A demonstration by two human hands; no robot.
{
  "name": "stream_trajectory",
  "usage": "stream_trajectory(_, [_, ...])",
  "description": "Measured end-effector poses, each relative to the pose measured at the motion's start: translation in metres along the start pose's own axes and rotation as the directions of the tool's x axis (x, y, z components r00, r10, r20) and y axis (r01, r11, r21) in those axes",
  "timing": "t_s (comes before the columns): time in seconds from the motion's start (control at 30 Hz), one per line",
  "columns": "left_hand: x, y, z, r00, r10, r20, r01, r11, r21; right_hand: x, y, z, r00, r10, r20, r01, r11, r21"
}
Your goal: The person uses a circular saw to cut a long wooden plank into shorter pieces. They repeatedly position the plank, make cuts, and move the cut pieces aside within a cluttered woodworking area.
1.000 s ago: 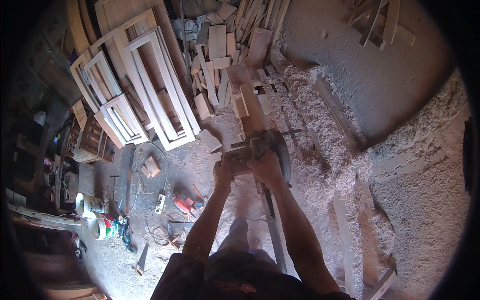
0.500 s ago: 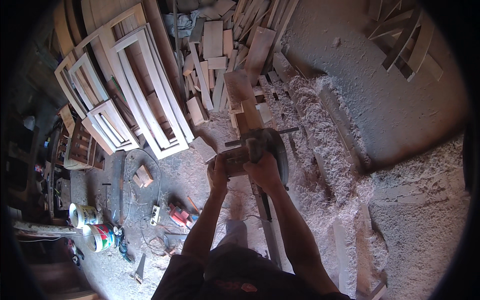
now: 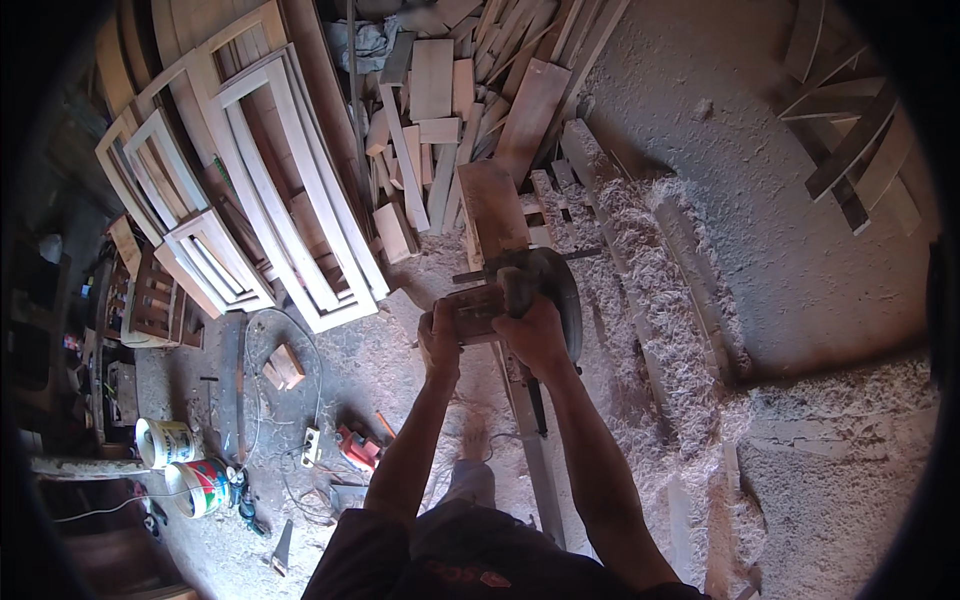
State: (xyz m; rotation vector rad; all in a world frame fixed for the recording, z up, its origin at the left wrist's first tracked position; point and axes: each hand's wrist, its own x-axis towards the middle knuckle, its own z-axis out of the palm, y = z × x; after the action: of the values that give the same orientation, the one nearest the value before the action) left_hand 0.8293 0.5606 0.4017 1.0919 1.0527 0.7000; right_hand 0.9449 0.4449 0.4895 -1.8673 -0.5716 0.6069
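The left hand (image 3: 440,345) is gripping the left end of a dark power tool (image 3: 478,305), while the right hand (image 3: 532,335) is clasping its handle (the finger undersides are hidden). The tool is sitting between a brown board (image 3: 497,207) ahead and a long narrow timber (image 3: 535,460) nearer the person, and pale shavings (image 3: 650,290) are lying thickly to the right.

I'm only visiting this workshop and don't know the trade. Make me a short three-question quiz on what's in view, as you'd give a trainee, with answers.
1. True or false: the left hand and the right hand are both on the power tool.
2. Where are the pale wooden frames? A) left of the power tool; B) right of it; C) underneath it.
3. How many buckets are at the left?

Key: 1. True. 2. A. 3. Two.
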Motion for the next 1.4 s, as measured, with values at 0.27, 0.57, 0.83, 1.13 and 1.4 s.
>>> stream_trajectory(0.27, [0.054, 0.016, 0.022, 0.995, 0.087, -0.046, -0.089, 0.994, -0.061, 0.058, -0.013, 0.009, 1.0, 0.013, 0.014, -0.013, 1.0, 0.027])
stream_trajectory(0.57, [0.121, 0.028, 0.04, 0.99, 0.138, -0.018, -0.139, 0.986, -0.09, 0.131, -0.011, 0.028, 0.998, -0.06, 0.003, 0.059, 0.993, 0.104])
stream_trajectory(0.83, [0.159, 0.051, 0.047, 0.984, 0.178, 0.009, -0.177, 0.983, -0.046, 0.172, -0.031, 0.034, 0.995, -0.096, -0.036, 0.095, 0.995, -0.014])
stream_trajectory(1.13, [0.014, 0.08, -0.003, 0.73, 0.617, 0.293, -0.638, 0.77, -0.032, -0.026, -0.026, -0.008, 0.888, -0.354, -0.294, 0.41, 0.899, 0.155])
stream_trajectory(1.4, [-0.112, -0.024, -0.042, 0.822, -0.17, 0.543, 0.137, 0.985, 0.1, -0.264, -0.02, -0.094, 0.948, -0.075, -0.308, 0.069, 0.997, -0.032])
